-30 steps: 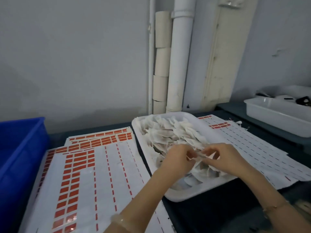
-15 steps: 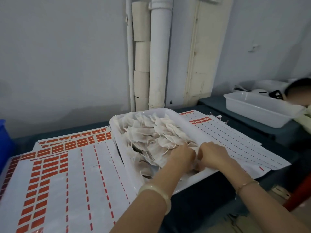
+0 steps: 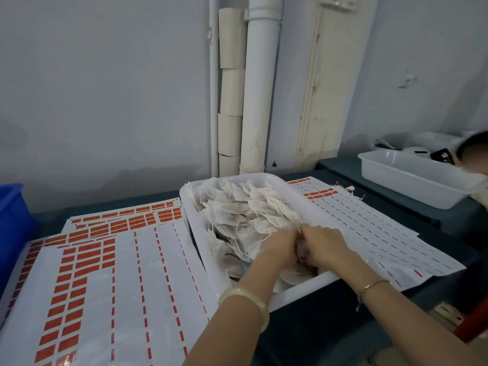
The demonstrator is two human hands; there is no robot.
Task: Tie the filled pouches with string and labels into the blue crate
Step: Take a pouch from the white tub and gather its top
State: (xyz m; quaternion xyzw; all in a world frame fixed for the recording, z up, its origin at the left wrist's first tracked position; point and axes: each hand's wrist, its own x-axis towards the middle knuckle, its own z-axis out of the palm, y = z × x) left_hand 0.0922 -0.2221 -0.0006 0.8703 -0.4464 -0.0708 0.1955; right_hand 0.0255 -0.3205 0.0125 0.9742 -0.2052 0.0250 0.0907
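A white tray (image 3: 280,293) in front of me holds a heap of several filled white mesh pouches (image 3: 245,210) with loose strings. My left hand (image 3: 280,244) and my right hand (image 3: 323,243) press together at the tray's near end, fingers closed around a pouch (image 3: 302,250) between them. Most of that pouch is hidden by my fingers. Sheets of red labels (image 3: 79,273) lie flat to the left of the tray. More label sheets (image 3: 369,225) lie to its right. Only a corner of the blue crate (image 3: 12,215) shows at the far left edge.
A second white tub (image 3: 412,180) sits on a dark table at the right, next to another person's head at the frame edge. White pipes (image 3: 260,101) and a pale wall stand behind the table. The dark tabletop edge runs below the tray.
My hands have sunk lower into the near end of the tray and closed together on a pouch. The view has swung right, so less of the blue crate shows.
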